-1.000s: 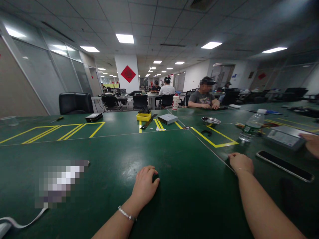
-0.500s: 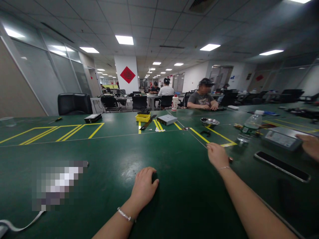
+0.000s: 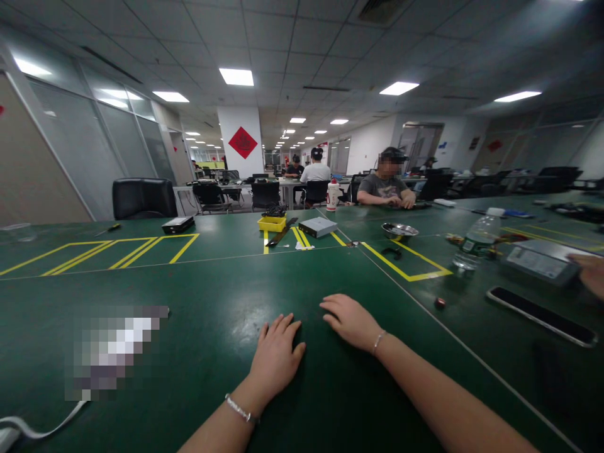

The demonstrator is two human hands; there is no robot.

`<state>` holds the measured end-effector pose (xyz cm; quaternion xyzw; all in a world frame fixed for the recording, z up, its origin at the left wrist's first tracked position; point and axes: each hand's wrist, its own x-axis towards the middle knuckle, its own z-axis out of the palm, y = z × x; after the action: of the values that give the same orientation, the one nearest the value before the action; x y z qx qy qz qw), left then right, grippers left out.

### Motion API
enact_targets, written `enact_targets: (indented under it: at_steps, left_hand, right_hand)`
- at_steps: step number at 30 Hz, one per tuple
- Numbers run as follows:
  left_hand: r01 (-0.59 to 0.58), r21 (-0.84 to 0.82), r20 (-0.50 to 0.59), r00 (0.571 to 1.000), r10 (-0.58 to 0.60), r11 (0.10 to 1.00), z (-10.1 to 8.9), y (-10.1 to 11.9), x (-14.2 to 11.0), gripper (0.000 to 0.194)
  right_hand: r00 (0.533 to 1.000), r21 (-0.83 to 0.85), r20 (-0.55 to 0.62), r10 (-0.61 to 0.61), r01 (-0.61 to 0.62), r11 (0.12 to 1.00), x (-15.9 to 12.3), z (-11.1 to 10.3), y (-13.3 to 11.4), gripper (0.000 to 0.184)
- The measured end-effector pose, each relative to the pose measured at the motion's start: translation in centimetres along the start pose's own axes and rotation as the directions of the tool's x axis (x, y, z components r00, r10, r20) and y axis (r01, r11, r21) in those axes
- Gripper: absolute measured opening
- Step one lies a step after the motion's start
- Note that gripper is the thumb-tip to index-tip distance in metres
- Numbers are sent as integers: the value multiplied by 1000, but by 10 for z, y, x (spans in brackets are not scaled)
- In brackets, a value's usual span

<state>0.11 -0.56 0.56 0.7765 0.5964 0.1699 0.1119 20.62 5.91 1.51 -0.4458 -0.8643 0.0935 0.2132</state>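
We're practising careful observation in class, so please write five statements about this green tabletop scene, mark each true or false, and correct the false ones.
1. The small, round, reddish-brown object lies to the right of the right hand. True.
2. The shallow yellow plastic tray is right of the shiny round metal bowl. False: it is to the left.
3. The clear plastic bottle with a green label is left of the grey metal box with a pale label. True.
4. The left hand is gripping that bottle. False: its fingers are spread, apart from the bottle.
5. The flat, black, rectangular phone lies nearer the camera than that bottle. True.
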Motion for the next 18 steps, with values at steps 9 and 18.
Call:
enact_targets:
  at_steps: [9,18]
  left_hand:
    - [14,-42,-6,1000,-14,999,-3,1,0,41]
    - [1,-43,-14,1000,-2,999,-3,0,0,40]
  right_hand:
    - [507,-273,-501,702,-862,427,-45,-77,114,48]
    - [374,-149,-352,858,-927,343,-65,-73,146,44]
